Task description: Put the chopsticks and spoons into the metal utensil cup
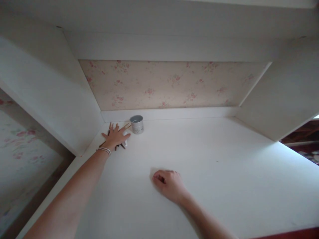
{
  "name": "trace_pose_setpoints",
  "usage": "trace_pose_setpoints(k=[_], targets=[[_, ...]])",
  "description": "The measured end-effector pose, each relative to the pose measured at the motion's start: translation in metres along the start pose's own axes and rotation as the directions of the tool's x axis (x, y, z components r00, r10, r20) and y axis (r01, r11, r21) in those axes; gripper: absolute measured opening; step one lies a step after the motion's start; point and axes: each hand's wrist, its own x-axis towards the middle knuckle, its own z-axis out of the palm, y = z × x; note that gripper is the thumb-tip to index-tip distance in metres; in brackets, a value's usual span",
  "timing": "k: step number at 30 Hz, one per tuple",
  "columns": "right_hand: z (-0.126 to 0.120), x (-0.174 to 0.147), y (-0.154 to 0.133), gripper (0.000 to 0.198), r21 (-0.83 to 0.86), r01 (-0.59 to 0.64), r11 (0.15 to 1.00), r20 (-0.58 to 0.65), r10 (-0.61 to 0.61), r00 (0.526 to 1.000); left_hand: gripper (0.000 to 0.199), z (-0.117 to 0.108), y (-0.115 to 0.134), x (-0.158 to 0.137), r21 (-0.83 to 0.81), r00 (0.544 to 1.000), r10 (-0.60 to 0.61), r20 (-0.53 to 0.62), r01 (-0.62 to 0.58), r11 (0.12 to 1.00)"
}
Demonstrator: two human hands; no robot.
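Note:
My left hand (115,136) reaches to the far left corner of the white desk, its fingers spread flat over a small pile of thin sticks, which look like pencils or pens (123,146). Most of the pile is hidden beneath the palm, and a white item (125,143) shows at its right side. Just right of those fingertips stands an upright grey metal cup (137,125) with small holes in its side. My right hand (169,184) rests on the desk nearer to me, fingers curled into a loose fist with nothing visible inside.
The white desk top (189,146) ends at a low back ledge (174,113) below floral wallpaper (161,84). White side panels rise at left (50,86) and right (279,89), and a white shelf (159,20) hangs overhead. A tiny dark speck (217,161) lies right of centre.

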Motion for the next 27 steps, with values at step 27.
trace_pose_setpoints(k=[27], targets=[[-0.001, -0.006, -0.008, 0.021, -0.08, 0.059, 0.995, -0.024, -0.061, 0.998, 0.037, -0.008, 0.034, -0.167, -0.097, 0.988, 0.148, -0.05, -0.152, 0.984]])
